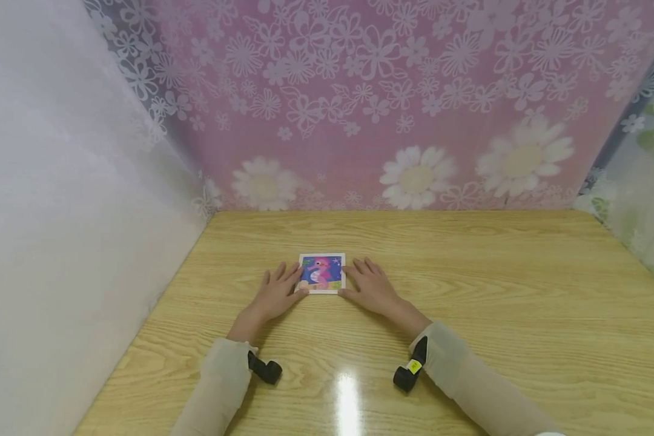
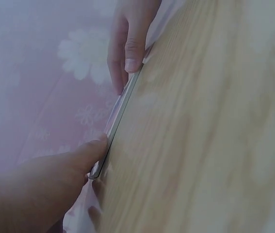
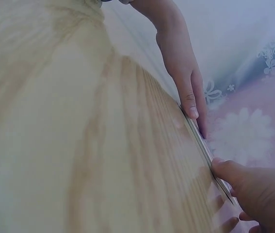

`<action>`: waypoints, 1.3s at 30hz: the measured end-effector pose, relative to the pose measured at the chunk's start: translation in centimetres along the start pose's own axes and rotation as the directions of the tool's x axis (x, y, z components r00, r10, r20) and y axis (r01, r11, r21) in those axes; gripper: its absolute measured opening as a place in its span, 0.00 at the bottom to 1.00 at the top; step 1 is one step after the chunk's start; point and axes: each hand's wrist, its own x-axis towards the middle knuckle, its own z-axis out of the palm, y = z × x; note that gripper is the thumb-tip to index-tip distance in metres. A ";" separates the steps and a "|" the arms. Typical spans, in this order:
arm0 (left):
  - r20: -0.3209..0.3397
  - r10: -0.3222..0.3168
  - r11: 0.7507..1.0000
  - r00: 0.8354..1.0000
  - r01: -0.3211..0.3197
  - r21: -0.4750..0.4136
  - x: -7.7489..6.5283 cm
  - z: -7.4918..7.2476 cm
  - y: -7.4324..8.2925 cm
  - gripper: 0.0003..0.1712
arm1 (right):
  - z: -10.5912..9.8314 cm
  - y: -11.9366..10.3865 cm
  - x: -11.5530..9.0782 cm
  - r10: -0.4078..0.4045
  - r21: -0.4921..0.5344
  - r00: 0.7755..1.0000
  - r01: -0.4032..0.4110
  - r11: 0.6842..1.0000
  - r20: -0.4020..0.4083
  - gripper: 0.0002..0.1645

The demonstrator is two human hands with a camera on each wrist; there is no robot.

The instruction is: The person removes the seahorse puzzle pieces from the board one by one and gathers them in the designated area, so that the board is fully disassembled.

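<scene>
A small square picture card [image 1: 321, 275], with a pink seahorse on blue inside a white border, lies flat on the wooden table. My left hand [image 1: 274, 298] touches its left side, thumb at the near left corner and fingers extended. On the opposite side, my right hand [image 1: 375, 292] rests with thumb at the near right corner and its straight fingers along the edge. Seen edge-on in the left wrist view, the card [image 2: 121, 111] is thin, with a thumb at each end. The right wrist view also shows the card's edge [image 3: 201, 146] between both hands.
The wood-grain table [image 1: 501, 303] reaches back to a pink flowered backdrop [image 1: 327, 121]. A pale wall covering [image 1: 87, 212] borders it on the left, a leafy one [image 1: 643, 181] on the right. Black straps with small cameras [image 1: 409, 376] sit at both wrists.
</scene>
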 end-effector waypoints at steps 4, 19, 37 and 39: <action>0.006 0.003 1.000 1.000 -0.003 -0.001 0.0 0.1 0.3 0.37 | -0.1 0.2 -0.4 -0.004 0.008 1.000 0.004 1.000 -0.014 0.37; 0.009 0.015 1.000 1.000 -0.015 0.006 -0.1 0.3 1.9 0.36 | -0.6 0.8 -1.5 -0.002 -0.016 1.000 0.002 1.000 -0.015 0.37; 0.014 0.044 0.997 0.999 -0.045 0.064 0.0 1.0 3.8 0.37 | -1.3 1.7 -3.2 0.008 -0.002 1.000 -0.008 1.000 -0.008 0.37; 0.015 0.047 0.997 0.999 -0.048 0.067 0.0 1.0 4.1 0.37 | -1.4 1.9 -3.4 0.006 -0.004 1.000 -0.006 1.000 -0.013 0.37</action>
